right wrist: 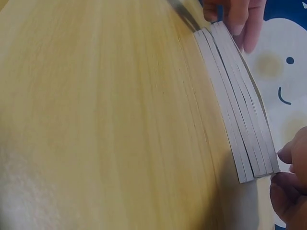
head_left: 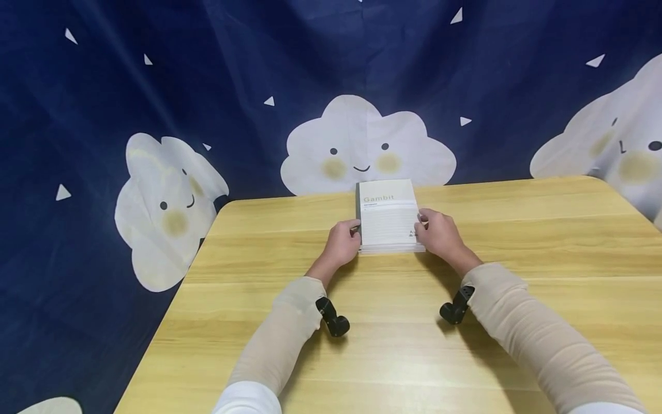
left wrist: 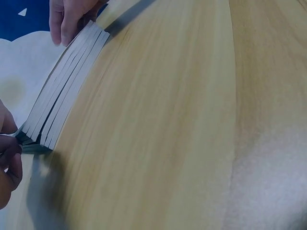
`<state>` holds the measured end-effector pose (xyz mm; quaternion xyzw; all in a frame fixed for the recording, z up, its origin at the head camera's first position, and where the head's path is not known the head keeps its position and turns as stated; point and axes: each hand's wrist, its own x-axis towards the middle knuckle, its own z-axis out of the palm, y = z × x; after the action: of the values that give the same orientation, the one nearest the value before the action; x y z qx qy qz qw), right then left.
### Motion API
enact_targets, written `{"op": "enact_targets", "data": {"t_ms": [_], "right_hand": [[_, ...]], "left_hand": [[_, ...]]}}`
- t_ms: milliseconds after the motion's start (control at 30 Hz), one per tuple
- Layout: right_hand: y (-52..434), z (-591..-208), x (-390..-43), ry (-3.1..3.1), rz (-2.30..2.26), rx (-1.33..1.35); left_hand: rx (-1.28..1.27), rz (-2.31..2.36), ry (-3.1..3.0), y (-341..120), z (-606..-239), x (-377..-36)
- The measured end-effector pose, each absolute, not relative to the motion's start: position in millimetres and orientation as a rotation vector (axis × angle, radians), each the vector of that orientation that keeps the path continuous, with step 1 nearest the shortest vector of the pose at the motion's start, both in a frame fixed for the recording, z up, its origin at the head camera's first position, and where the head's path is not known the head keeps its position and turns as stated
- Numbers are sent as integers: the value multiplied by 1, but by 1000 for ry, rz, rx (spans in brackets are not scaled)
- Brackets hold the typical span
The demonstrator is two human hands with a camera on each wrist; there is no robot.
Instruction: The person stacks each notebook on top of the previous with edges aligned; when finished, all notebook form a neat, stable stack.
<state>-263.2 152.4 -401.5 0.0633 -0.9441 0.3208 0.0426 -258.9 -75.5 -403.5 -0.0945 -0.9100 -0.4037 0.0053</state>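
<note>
Stack: pile of thin white "Gambit" booklets (head_left: 389,221), flat on my worktop (head_left: 465,345), centre of the head frame, toward the far edge. Cover title sits at the top of the pile; smaller print below it is too small to read.

Stack edge: the wrist views show several separate booklets (left wrist: 62,100), fore-edges stepped and slightly fanned, not flush (right wrist: 240,120).

Left hand: my left hand (head_left: 341,244) is at the pile's left side, near the lower left corner. Fingers (left wrist: 7,153) curled, pinching that corner, thumb on top.

Right hand: my right hand (head_left: 438,234) is at the pile's right side, lower right corner. Fingers (right wrist: 288,187) curled against the edge, thumb over the cover; gripping the pile.

Cross views: upper left of the left wrist frame shows the right hand's fingertips on the far corner; top right of the right wrist frame shows the left hand's fingertips likewise.

Sleeves: beige sleeves (head_left: 522,328) on both forearms, each running from the lower frame up to the pile.

Wrist cameras: black camera mount under each wrist, left (head_left: 332,317), right (head_left: 455,307), both just above the worktop.

Worktop: light wood grain, bare surface fills most of both wrist frames.

Backdrop: dark blue cloth (head_left: 155,69) with smiling white clouds and small white triangles, behind and left of the worktop.
</note>
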Motion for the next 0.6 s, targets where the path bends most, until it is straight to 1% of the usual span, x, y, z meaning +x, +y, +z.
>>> {"op": "enact_targets", "data": {"t_ms": [600], "right_hand": [[153, -395, -265, -2913, 1155, 133]], "left_hand": [[-204, -1475, -2786, -74, -402, -259]]}}
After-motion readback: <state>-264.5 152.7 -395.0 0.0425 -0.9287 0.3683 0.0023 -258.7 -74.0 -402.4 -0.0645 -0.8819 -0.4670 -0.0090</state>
